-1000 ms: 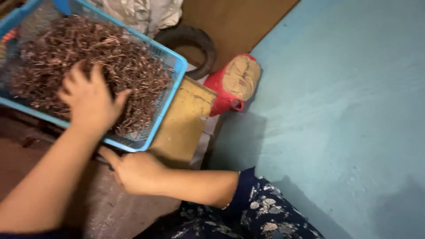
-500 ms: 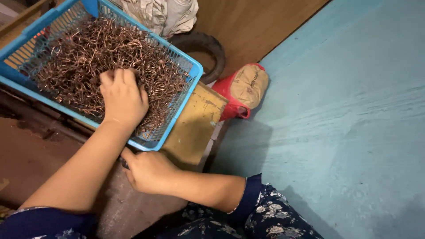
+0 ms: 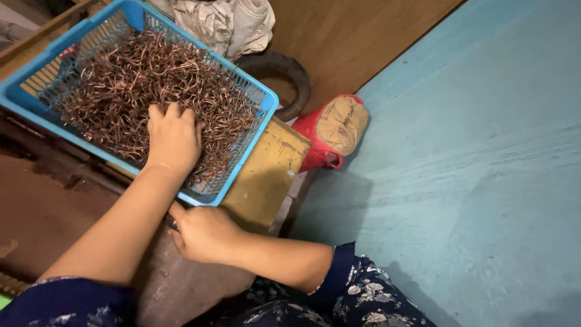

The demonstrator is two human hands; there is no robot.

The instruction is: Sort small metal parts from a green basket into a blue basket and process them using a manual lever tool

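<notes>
I see my left hand (image 3: 174,138) pressed palm-down, fingers curled, into copper wire hooks (image 3: 139,91) heaped in a blue basket (image 3: 257,130) on the counter (image 3: 266,175). My right hand (image 3: 204,233), closed in a fist below the basket, seems to grip something small and dark that I cannot make out.

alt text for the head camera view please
The left hand digs into a heap of copper-coloured wire hooks in a blue plastic basket. The right hand rests closed beside it.
</notes>
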